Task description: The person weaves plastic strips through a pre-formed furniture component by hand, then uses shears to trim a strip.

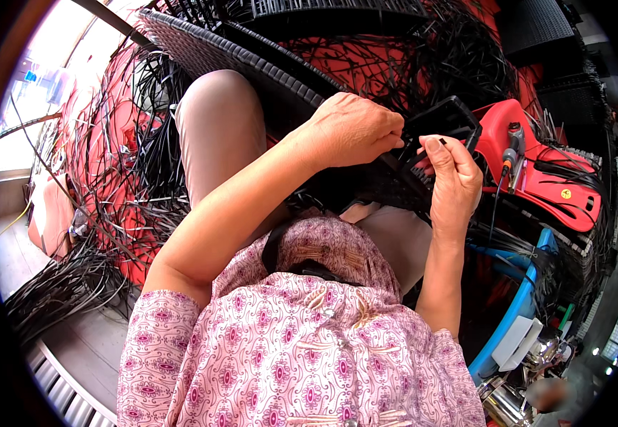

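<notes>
My left hand (358, 128) is closed, fingertips pinched together over a dark frame (458, 107); whatever it holds is hidden. Close by on the right, my right hand (457, 174) pinches thumb against forefinger, and the dark end of a black plastic strip (442, 142) shows between them. The two hands are a short way apart, fingertips facing each other. Below and behind them the black frame with slatted sides stands near my lap. A large woven black wicker panel (238, 57) leans beyond my left knee.
Tangled black strips (458, 57) lie over red cloth ahead and at left. At right are a red plastic chair-like piece (515, 142) with a screwdriver-like tool (514, 153) on it, a blue plastic rim (511, 320) and a white box (516, 341). A slatted bench (67, 384) is lower left.
</notes>
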Motion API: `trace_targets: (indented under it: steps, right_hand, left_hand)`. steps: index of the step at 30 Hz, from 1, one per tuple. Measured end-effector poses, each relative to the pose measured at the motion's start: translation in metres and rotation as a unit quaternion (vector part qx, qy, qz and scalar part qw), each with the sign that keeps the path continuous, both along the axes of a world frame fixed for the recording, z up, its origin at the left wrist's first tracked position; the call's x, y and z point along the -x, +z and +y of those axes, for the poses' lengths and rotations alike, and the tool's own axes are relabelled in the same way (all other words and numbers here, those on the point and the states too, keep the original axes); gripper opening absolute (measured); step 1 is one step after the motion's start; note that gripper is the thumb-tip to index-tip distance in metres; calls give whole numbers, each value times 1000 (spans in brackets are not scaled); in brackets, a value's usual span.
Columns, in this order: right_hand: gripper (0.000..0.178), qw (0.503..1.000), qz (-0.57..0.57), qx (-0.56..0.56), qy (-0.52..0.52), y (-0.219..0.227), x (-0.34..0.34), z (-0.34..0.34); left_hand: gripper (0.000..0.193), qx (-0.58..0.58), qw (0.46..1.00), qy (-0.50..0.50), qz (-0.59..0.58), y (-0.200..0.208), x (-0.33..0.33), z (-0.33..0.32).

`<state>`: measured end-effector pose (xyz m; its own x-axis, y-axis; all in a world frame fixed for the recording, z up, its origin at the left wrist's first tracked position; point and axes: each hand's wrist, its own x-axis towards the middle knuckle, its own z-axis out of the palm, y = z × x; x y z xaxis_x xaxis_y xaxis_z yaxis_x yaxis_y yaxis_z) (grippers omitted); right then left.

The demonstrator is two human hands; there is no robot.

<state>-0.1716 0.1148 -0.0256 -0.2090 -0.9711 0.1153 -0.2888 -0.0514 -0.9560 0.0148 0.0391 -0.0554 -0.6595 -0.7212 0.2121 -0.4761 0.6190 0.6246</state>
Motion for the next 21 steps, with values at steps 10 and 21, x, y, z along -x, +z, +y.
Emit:
trace_targets:
  steps: [10, 21]
  right_hand:
    - [25, 990, -130, 50, -7, -17, 9, -10]
    - [16, 997, -42, -68, -4, -3, 19, -19]
  left_hand:
    - [20, 7, 998, -42, 36, 2, -3, -1]
    - [12, 137, 978, 53, 148, 1, -5, 28]
